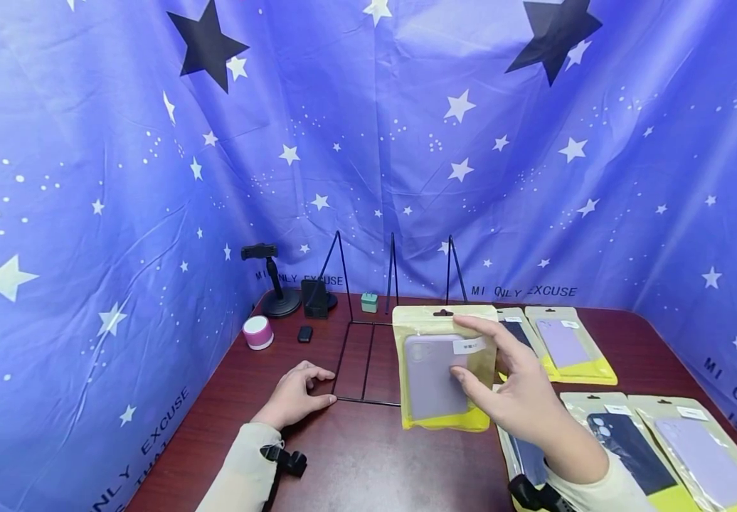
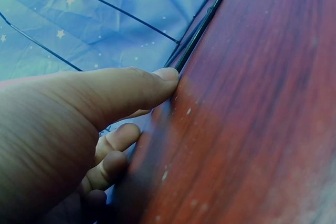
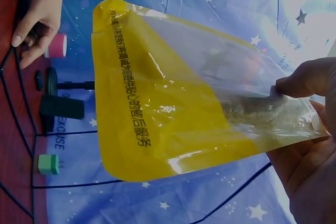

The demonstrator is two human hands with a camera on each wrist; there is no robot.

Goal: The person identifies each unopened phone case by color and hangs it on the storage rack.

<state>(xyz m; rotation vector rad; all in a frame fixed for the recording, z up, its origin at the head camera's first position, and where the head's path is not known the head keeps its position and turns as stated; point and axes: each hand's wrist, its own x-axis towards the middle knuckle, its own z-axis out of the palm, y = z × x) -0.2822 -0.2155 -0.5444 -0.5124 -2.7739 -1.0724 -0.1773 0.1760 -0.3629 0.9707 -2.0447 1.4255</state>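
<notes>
My right hand (image 1: 525,391) pinches a clear-fronted, yellow-bottomed bag with a lilac phone case (image 1: 429,387) inside, holding it upright above the table by its right side. In the right wrist view the bag's yellow printed bottom (image 3: 131,103) shows, with the thumb on one face and fingers behind. My left hand (image 1: 298,395) is low at the table, thumb and index fingertips at the front left corner of a black wire rack (image 1: 366,363). The left wrist view shows the thumb tip against the rack's wire (image 2: 197,35), other fingers curled behind. The bag hides the rack's right part.
Several bagged phone cases, dark (image 1: 631,451) and lilac (image 1: 560,343), lie on the right of the table (image 1: 407,462). At the back left are a phone stand (image 1: 281,302), a black block (image 1: 314,297), a pink-and-white round container (image 1: 257,333) and a green charger (image 1: 369,302).
</notes>
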